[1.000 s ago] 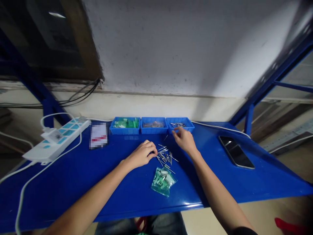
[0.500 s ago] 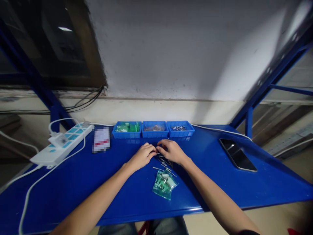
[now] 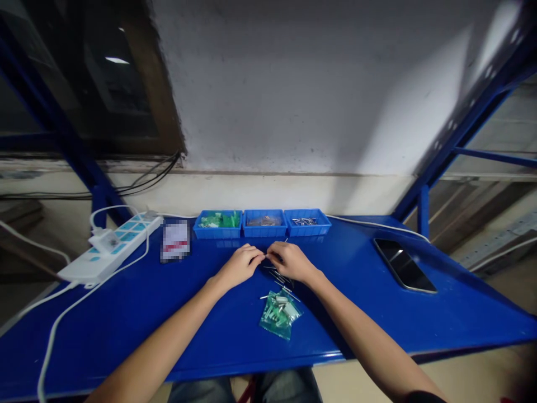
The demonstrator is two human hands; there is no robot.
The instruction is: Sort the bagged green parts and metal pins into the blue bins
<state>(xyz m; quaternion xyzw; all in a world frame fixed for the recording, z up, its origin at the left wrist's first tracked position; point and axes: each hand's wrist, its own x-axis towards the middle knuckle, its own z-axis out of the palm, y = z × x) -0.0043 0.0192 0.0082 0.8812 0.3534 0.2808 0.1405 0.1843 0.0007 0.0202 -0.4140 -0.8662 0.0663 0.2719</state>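
My left hand [image 3: 240,266] and my right hand [image 3: 292,261] meet above the blue table [image 3: 126,302], fingertips pinched together on a thin metal pin [image 3: 265,257] held between them. Just below the hands lies a loose scatter of metal pins [image 3: 282,280]. Nearer me sits a small clear bag of green parts [image 3: 279,314]. At the back stand three blue trays side by side: the left tray [image 3: 218,224] with green parts, the middle tray [image 3: 264,223] with brownish parts, the right tray [image 3: 307,222] with metal pins.
A white power strip [image 3: 111,246] with cables lies at the left, with a small card [image 3: 175,248] next to it. A dark phone [image 3: 404,265] rests at the right. Blue shelf posts frame both sides, and a white wall stands behind.
My right hand came back from the right tray to the pin pile and now meets my left hand, both pinching a pin. The view shifted slightly.
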